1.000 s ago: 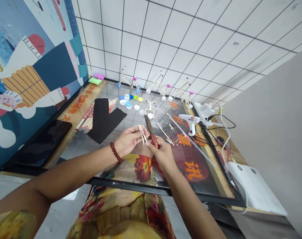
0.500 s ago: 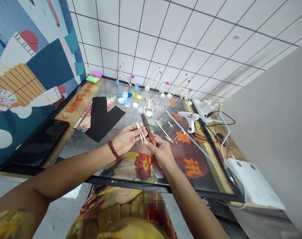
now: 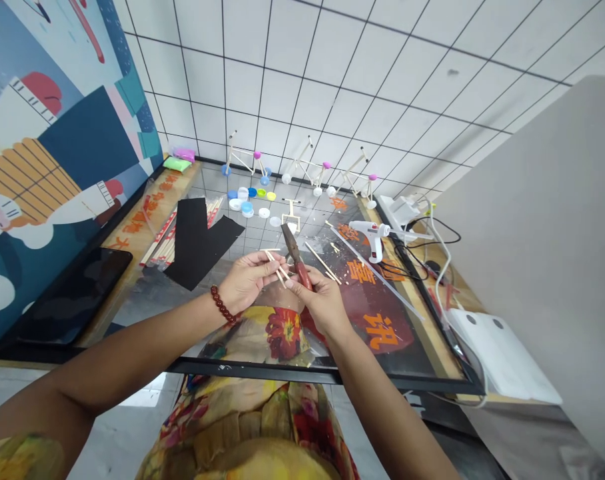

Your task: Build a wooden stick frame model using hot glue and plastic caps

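My left hand (image 3: 246,280), with a brown bead bracelet at the wrist, pinches two short wooden sticks (image 3: 276,265) over the middle of the table. The sticks lie side by side at a slant. My right hand (image 3: 325,303) is wrapped round the red handle of dark metal pliers (image 3: 292,245), whose jaws point away from me. Its thumb is at the lower ends of the sticks. Just beyond the hands stands a small frame of sticks (image 3: 291,220). Loose sticks (image 3: 322,262) and small chips lie to the right.
Several bottle caps (image 3: 246,207) and three stick models with cap wheels (image 3: 302,167) stand at the back. Black card (image 3: 192,240) lies over packed sticks on the left, near a dark phone-like slab (image 3: 77,293). A white glue gun (image 3: 374,233) and cables are at right.
The sticks have tilted further to the left between my hands. The pliers remain in my right hand. The whole view has shifted slightly.
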Available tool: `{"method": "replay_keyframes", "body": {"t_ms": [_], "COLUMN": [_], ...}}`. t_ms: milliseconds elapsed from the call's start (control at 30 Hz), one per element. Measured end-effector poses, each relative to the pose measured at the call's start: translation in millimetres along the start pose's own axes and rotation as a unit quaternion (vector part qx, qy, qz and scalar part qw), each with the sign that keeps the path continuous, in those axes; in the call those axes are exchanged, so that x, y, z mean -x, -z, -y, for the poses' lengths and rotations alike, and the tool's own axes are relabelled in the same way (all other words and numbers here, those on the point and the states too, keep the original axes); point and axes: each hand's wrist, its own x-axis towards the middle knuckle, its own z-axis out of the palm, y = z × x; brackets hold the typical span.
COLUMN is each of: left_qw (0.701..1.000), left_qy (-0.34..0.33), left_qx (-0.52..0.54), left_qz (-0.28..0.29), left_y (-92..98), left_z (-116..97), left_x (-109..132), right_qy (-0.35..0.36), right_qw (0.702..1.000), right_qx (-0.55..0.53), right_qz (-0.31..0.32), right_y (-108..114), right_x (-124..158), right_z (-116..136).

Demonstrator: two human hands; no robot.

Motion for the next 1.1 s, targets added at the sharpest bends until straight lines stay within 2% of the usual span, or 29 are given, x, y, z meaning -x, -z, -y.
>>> {"method": "replay_keyframes", "body": {"t_ms": [267,467,567,667,733,867,1000,1100], "left_qw": [1.000,1.000,0.997,0.993,0.989,0.974,0.959,0.949], "left_qy": [0.006,0.015,0.055,0.094,0.117,0.161,0.196,0.218], "left_qx": [0.005,-0.005,-0.036,-0.066,-0.094,-0.157,-0.187,-0.206], "left_qz": [-0.011,0.011,0.028,0.017,0.009,0.033,0.077,0.100], "left_y": [-0.9,-1.8,-0.1,1.3,2.1,3.7,3.8,2.7], "left_z": [0,-3,-1,1,2,4,6,5], "left_x": [0,3,4,3,3,4,7,8], "right_qy": [-0.004,-0.066,-0.071,-0.062,-0.059,-0.010,0.057,0.069], "right_qw": [1.000,0.987,0.976,0.969,0.977,0.998,0.995,0.993], "right_qx": [-0.016,-0.111,-0.157,-0.165,-0.127,0.004,0.083,0.094], "right_qz": [-0.003,-0.091,-0.135,-0.172,-0.161,-0.067,-0.007,0.002], "right_y": [-3,-5,-1,12,22,33,23,16], "right_x": [0,1,-3,-7,-8,-6,-3,-3], "right_z": [2,4,6,6,6,6,7,8]}}
